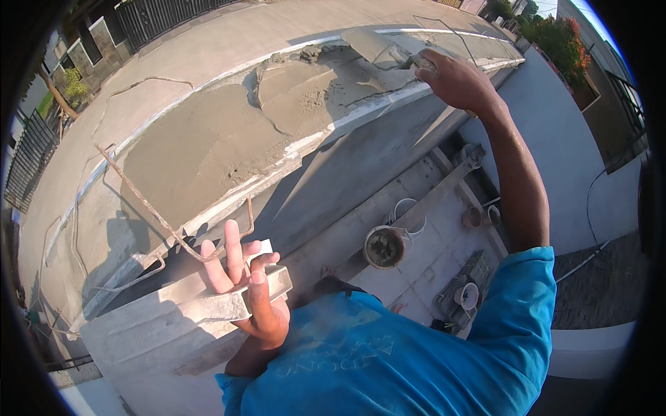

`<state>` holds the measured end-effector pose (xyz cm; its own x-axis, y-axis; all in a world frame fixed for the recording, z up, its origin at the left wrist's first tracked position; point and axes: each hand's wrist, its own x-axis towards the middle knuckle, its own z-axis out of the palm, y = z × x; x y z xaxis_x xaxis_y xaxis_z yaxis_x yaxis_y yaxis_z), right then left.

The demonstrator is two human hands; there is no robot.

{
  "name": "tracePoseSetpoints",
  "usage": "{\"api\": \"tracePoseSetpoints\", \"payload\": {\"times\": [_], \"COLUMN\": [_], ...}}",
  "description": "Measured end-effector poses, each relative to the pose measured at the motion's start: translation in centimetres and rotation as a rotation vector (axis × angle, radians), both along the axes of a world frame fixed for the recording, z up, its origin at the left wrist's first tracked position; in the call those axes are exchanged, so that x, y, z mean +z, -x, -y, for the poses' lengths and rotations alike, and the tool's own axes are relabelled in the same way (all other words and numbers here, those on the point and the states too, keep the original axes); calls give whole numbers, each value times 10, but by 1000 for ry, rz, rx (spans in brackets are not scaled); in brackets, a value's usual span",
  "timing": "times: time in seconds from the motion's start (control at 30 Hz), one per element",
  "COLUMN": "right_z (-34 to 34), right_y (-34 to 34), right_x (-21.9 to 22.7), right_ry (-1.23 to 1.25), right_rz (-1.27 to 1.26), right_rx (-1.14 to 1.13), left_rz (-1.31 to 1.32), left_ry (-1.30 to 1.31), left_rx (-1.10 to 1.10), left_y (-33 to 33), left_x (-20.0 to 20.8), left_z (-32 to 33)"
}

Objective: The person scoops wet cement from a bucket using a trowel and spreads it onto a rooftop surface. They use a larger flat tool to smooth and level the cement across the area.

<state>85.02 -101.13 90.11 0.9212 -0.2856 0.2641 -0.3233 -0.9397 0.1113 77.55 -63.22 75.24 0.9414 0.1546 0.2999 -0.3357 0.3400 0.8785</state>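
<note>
R grip [454, 80] closed round handle of trowel [374, 47], arm stretched out over wall top; blade lies flat on wet mortar [229, 132], far end of the spread, just left of the grip. L grip [250, 291] pinches pale straight bar [208, 305] near its end: thumb over front face, fingers half spread behind. Bar runs along near edge of wall top, well apart from trowel. Bent rusty rebar [149, 204] sticks up just beside L grip. Bucket [383, 247] on floor below.

Outdoor building site, wet cement [229, 132] on wall top, rusty rebar [149, 208], mortar bucket [385, 247] below
</note>
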Motion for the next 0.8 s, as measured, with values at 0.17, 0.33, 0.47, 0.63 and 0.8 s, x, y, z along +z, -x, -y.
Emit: {"api": "tracePoseSetpoints", "payload": {"times": [0.17,0.33,0.47,0.63,0.8], "right_z": [-47,17,45,46,-50], "right_y": [-32,-42,-70,-62,-40], "right_x": [-1,-10,-4,-11,-1], "right_ry": [41,116,-67,-406,-690], "right_rz": [-215,-229,-264,-280,-251], "right_rx": [-13,-62,-93,104,-42], "left_rz": [-41,-108,-57,32,140], "left_ry": [41,120,73,-35,-54], "left_rx": [10,16,-25,-139,-304], "left_y": [0,4,2,1,-6], "left_x": [-3,0,-5,-11,-23], "left_z": [-4,-2,-5,-21,-32]}}
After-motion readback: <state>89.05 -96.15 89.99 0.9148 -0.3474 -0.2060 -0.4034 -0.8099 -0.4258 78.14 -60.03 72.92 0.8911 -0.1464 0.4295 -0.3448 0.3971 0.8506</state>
